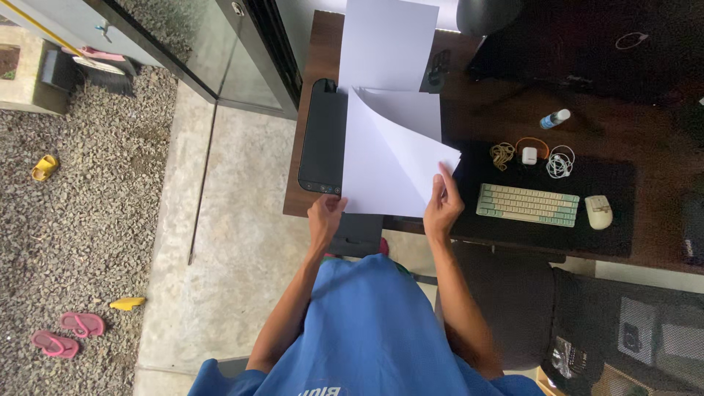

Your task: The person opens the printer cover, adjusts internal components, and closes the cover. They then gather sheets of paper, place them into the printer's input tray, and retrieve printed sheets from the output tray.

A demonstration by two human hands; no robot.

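A stack of white paper sheets point(381, 158) lies over a black printer point(323, 139) at the left end of a dark wooden desk point(506, 117). My left hand point(325, 214) pinches the lower left corner of the sheets, close to the printer's front edge. My right hand point(443, 202) holds the lower right edge, with the top sheet point(414, 147) lifted and curling upward from that corner. Another white sheet point(385, 44) stands up from the back of the printer.
On a black desk mat point(609, 180) sit a small cream and green keyboard point(526, 204), a cream mouse point(598, 212), coiled white earphones point(560, 162), a small white case point(529, 155) and rubber bands. A small bottle point(554, 119) lies beyond. Sandals lie on gravel at left.
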